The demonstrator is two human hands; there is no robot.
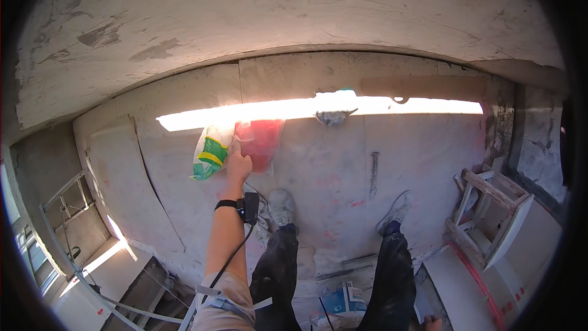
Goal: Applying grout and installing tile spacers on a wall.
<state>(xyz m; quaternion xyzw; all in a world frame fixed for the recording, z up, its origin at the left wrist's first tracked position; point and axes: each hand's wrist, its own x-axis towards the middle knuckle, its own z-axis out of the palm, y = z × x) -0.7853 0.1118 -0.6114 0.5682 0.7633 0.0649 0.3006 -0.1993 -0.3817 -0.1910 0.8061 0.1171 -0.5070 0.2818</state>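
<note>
My left hand [237, 162] reaches forward over the floor, with its fingers closed on a thin plastic bag. The bag's white, green and yellow part [212, 152] hangs to the left of the fingers; a red, partly see-through part [262, 144] spreads to their right. A black device with a cable [247, 208] is strapped to my left wrist. Only a bit of my right hand [432, 323] shows at the lower edge, beside my right leg. Its fingers look curled, and anything in them is hidden.
A bright strip of sunlight [257, 111] crosses the dusty floor, with a crumpled grey lump [332, 117] in it. A narrow ridged strip [374, 175] lies ahead. A worn stool [490, 211] stands right, a metal frame [64, 193] left. A blue-and-white container [343, 299] sits between my legs.
</note>
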